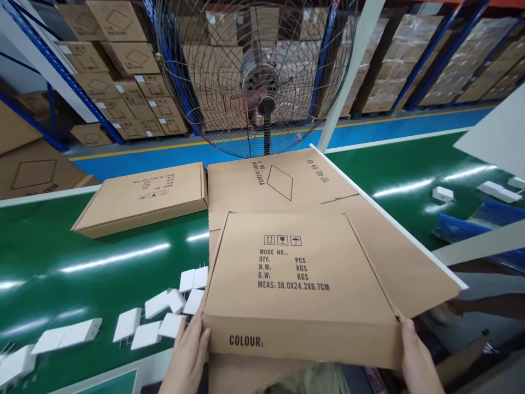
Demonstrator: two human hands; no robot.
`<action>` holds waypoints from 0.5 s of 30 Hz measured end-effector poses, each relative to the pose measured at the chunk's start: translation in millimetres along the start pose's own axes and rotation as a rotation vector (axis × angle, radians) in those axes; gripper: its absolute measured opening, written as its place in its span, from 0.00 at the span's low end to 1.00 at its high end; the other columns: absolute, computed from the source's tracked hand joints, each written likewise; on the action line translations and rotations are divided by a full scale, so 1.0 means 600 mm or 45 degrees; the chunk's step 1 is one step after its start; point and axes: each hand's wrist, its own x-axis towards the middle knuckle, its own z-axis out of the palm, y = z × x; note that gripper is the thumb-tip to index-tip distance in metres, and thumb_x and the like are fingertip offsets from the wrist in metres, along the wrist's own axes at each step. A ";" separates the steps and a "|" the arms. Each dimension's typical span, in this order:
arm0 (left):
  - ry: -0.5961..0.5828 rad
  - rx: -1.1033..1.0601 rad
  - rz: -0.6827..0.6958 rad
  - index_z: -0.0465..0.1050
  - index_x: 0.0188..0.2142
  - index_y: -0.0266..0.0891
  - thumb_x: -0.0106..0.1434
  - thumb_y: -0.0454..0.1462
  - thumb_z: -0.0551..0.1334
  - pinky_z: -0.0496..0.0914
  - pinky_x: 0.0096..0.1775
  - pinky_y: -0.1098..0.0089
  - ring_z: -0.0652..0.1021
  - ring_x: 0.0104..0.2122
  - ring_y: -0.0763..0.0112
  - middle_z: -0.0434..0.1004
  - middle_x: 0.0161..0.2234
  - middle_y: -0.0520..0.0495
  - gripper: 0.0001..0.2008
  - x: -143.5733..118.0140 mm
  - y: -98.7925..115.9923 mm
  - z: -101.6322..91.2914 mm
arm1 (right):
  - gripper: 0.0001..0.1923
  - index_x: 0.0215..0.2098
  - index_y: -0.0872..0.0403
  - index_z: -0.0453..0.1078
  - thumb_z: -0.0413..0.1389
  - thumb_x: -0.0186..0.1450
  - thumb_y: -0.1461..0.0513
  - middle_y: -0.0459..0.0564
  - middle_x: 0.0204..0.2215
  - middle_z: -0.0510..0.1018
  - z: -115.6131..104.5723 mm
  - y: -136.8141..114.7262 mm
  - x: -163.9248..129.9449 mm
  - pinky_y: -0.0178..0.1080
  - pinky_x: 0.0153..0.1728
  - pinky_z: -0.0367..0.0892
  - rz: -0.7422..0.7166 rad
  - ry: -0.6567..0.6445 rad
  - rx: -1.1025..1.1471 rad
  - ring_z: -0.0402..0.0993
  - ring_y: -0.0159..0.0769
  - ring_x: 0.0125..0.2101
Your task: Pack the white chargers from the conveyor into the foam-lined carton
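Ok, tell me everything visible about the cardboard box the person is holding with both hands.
The cardboard box is brown corrugated card, flat and shallow, closed, held roughly level and tipped slightly toward the camera. Its top carries black handling symbols and printed lines reading MODE NO., QTY, N.W., G.W. and MEAS: 38.0X24.2X6.7CM; the front wall reads COLOUR. The left hand grips its near left corner, the right hand its near right corner. It sits over a larger flat carton sheet, above the green table.

Left hand (188, 353) fingers up and curled, right hand (418, 358) likewise, both forearms reaching forward
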 end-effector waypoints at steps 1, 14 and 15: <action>-0.008 0.003 0.002 0.51 0.59 0.41 0.65 0.39 0.41 0.47 0.59 0.54 0.65 0.54 0.62 0.66 0.53 0.44 0.23 0.000 -0.001 0.000 | 0.43 0.56 0.62 0.58 0.37 0.58 0.38 0.57 0.57 0.60 -0.002 0.000 0.001 0.50 0.59 0.41 -0.002 -0.004 -0.002 0.45 0.51 0.59; -0.079 0.010 -0.032 0.48 0.60 0.37 0.66 0.39 0.40 0.46 0.59 0.53 0.63 0.55 0.63 0.63 0.54 0.40 0.23 -0.002 -0.007 0.004 | 0.41 0.56 0.62 0.58 0.33 0.61 0.40 0.60 0.55 0.62 0.011 -0.008 -0.015 0.52 0.58 0.45 -0.283 0.079 -0.103 0.52 0.49 0.57; -0.081 0.004 -0.029 0.48 0.60 0.38 0.66 0.39 0.41 0.45 0.59 0.53 0.63 0.56 0.63 0.63 0.55 0.41 0.23 -0.001 -0.009 0.004 | 0.40 0.56 0.63 0.57 0.33 0.62 0.41 0.61 0.54 0.63 0.022 -0.001 -0.011 0.52 0.57 0.46 -0.354 0.118 -0.067 0.53 0.49 0.56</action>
